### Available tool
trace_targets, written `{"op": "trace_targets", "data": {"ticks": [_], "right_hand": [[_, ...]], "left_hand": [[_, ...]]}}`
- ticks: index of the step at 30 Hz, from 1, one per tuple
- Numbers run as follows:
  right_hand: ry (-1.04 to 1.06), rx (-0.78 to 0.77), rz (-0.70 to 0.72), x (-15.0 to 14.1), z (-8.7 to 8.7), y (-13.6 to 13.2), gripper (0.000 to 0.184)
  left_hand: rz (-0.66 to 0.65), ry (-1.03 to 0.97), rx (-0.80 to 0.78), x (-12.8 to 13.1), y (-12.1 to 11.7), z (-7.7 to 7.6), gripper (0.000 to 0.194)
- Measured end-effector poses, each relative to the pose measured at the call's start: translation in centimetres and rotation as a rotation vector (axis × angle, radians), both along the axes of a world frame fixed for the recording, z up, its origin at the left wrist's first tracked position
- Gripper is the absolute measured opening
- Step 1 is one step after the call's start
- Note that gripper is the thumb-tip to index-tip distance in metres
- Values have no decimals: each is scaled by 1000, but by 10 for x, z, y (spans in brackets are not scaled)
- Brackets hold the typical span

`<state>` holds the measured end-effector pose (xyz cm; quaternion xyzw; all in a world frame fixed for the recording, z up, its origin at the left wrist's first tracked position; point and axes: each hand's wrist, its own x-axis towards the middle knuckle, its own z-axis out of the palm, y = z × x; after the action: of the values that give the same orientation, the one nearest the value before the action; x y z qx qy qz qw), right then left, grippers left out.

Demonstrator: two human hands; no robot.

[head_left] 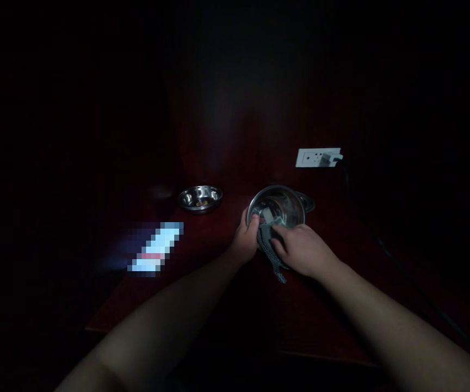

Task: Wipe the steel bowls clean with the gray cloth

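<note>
A shiny steel pot (pixel 292 204) is tilted with its mouth toward me. My left hand (pixel 246 238) grips its left rim, thumb over the edge. At the near rim my right hand (pixel 304 249) is closed on a grey-green patterned cloth (pixel 268 242), which lies over the rim and partly inside. One end of the cloth hangs down toward the table. Behind the pot, a round metal lid or plate (pixel 309 202) is partly hidden.
A small steel bowl (pixel 201 199) with a coloured mark inside stands on the dark red table (pixel 218 245). A bright pixelated patch (pixel 157 247) lies at left. A white wall socket (pixel 316 158) holds a plug; its dark cable (pixel 385 250) runs along the right.
</note>
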<state>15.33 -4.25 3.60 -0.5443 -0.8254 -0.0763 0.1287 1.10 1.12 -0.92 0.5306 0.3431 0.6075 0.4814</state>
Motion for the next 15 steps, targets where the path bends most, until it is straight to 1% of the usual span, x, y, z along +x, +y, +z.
{"op": "trace_targets", "data": {"ticks": [2,4,7,9,11,12,15], "right_hand": [[56,8,67,-1,3,-1,30],[126,44,119,0,2,-1,32],[199,94,178,3,-2,2,43],[216,77,220,4,-6,3,51],[210,35,251,4,-11,4,57],[195,15,261,3,-13,4,60],[156,-14,263,-2,-19,4,67]], "left_hand": [[1,-44,-31,0,3,0,40],[-38,-137,-91,-1,5,1,45],[-170,-286,-239,-1,3,7,53],[-253,-339,-313,-2,1,11,53],[-295,-367,-333,-2,-2,13,52],[-296,-381,-327,-1,-3,13,51],[-254,-422,-284,1,-4,11,51]]}}
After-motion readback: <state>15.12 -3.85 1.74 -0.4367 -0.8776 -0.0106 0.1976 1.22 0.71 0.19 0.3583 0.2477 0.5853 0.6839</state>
